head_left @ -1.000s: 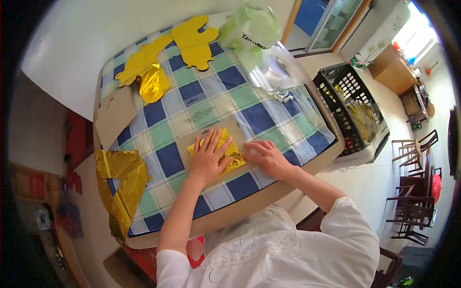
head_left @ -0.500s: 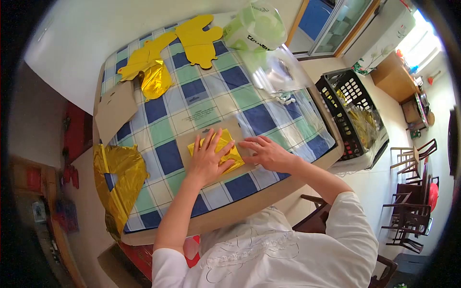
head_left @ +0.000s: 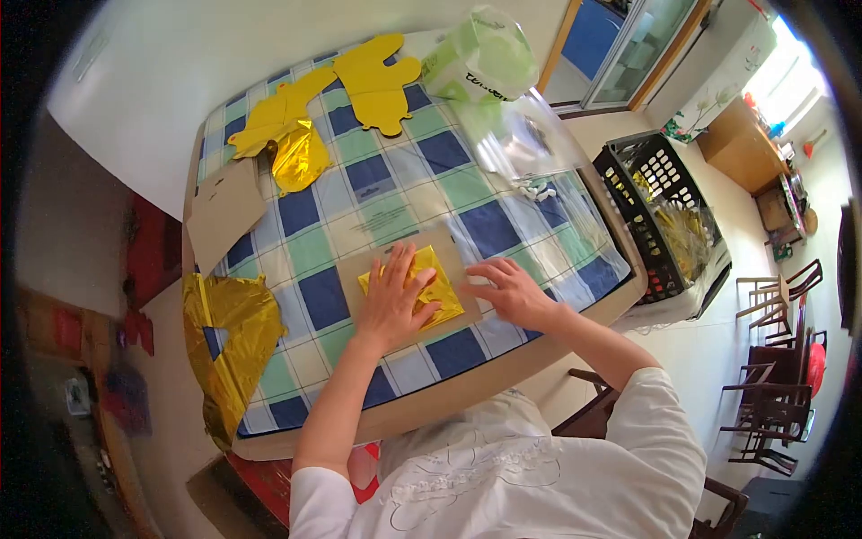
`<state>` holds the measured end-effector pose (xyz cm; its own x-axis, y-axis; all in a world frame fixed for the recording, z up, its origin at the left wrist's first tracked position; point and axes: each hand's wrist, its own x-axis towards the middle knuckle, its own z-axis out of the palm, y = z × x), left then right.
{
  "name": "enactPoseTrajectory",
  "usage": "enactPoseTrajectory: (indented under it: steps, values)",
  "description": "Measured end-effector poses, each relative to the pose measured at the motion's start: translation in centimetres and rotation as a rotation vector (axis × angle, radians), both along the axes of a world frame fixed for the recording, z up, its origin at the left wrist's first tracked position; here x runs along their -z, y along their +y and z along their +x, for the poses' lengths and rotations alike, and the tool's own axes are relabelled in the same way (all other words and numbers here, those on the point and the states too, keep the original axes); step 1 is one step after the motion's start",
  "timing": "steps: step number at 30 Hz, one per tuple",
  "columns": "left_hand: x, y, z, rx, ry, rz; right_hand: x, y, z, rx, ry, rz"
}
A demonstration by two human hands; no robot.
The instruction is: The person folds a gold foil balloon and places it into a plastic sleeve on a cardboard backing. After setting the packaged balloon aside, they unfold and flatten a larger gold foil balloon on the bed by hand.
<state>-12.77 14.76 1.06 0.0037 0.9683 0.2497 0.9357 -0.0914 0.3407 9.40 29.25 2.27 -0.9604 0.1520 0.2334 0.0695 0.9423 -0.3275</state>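
A folded gold foil sheet (head_left: 439,289) lies on a brown cardboard piece (head_left: 353,271) near the table's front edge. My left hand (head_left: 391,299) rests flat on the foil with its fingers spread. Just right of the foil, my right hand (head_left: 510,294) has its fingers apart and slightly bent, at the cardboard's right edge; nothing shows in it. A clear plastic sleeve with small print (head_left: 382,218) lies behind the cardboard.
Yellow cut-out shapes (head_left: 377,85) and a gold foil balloon (head_left: 298,160) lie at the back left. Loose gold foil (head_left: 235,337) hangs over the left edge. A green-white package (head_left: 480,56) stands at the back; a black crate (head_left: 660,216) is at the right.
My right hand has moved slightly right, away from the foil. My left hand still lies on the foil. The whole view has shifted a little.
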Motion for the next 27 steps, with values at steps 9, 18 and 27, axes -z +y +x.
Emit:
enactPoseTrajectory:
  steps: [9, 18, 27]
  values:
    - [0.3, 0.0, 0.1, 0.017, 0.052, -0.018, -0.6, -0.4, -1.3, -0.086, 0.005, 0.046]
    - [0.1, 0.0, 0.2, 0.008, 0.054, -0.041, -0.8, 1.0, -0.6, -0.076, -0.004, 0.043]
    - [0.2, -0.1, 0.2, 0.017, 0.028, -0.018, -0.1, 0.5, -0.7, -0.077, 0.033, 0.001]
